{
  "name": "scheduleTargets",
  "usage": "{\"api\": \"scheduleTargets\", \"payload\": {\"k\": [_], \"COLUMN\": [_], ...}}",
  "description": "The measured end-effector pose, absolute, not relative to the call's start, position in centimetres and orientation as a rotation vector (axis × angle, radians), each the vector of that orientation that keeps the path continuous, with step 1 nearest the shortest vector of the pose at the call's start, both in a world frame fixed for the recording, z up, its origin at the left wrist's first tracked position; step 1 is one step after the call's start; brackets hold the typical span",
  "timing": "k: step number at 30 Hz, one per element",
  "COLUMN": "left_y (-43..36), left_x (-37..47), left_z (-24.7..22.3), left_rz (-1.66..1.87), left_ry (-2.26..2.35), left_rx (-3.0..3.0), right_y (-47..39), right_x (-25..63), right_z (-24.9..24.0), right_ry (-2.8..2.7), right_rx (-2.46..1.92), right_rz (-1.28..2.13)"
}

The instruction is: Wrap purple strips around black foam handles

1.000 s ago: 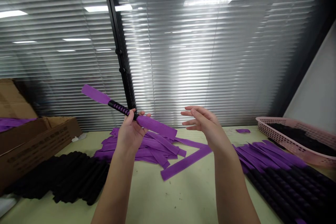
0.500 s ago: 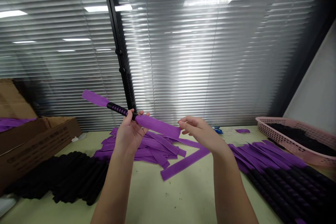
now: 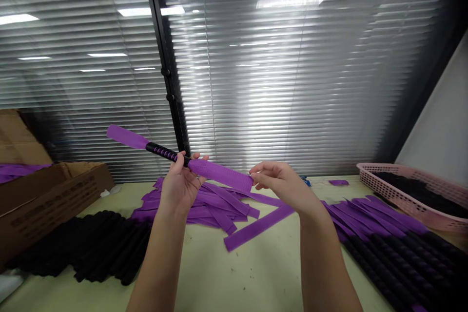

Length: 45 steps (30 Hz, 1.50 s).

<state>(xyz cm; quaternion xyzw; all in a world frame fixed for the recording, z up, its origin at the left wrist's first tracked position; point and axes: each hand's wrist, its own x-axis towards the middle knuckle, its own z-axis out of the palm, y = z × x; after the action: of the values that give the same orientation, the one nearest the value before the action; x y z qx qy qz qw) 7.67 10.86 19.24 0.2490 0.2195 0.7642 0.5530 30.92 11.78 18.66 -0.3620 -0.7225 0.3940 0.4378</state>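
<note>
My left hand (image 3: 182, 183) grips a black spiral-ridged tube (image 3: 163, 151) near its right end, thumb on top. A purple webbing strap (image 3: 221, 174) runs through this tube, and one flat end (image 3: 126, 136) sticks out to the upper left. The longer part stretches right, over my left fingers, to my right hand (image 3: 275, 183). There my right thumb and fingertips pinch the strap's right end. Tube and strap are held in the air, sloping down to the right. Below them lies a loose pile of purple straps (image 3: 215, 209) on the pale table (image 3: 263, 268).
At left stand a cardboard box (image 3: 62, 200) with purple straps inside and a heap of black tubes (image 3: 106, 243). On the right lie several black tubes with purple ends (image 3: 387, 219). Behind them sits a pink basket (image 3: 405, 204) holding black material. Window blinds (image 3: 256, 83) rise behind the table.
The tube and the strap's upper-left end have shifted slightly left. My right hand has moved a little right, its fingertips now on the strap's right end.
</note>
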Motion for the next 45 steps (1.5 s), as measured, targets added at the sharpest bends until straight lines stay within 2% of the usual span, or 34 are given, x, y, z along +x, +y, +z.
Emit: {"api": "scheduleTargets", "payload": {"k": [19,25,36,45], "left_y": [11.2,11.2,10.8,10.4], "left_x": [7.7,7.8,9.2,9.8], "left_z": [19.0,18.7,17.8,17.3], "left_rz": [1.818,1.834,1.468,1.203], "left_ry": [0.550,0.700,0.898,0.867], "left_rx": [0.698,0.922,1.360,1.741], "right_y": [11.2,11.3,11.7,11.3], "right_x": [30.9,31.0,30.4,29.3], "right_z": [19.0,18.9,18.3,18.7], "right_ry": [-1.823,-1.882,-1.879,-1.764], "right_rx": [-0.978,-0.997,-0.962,-0.871], "right_rz": [0.965,0.942,0.768,0.671]}}
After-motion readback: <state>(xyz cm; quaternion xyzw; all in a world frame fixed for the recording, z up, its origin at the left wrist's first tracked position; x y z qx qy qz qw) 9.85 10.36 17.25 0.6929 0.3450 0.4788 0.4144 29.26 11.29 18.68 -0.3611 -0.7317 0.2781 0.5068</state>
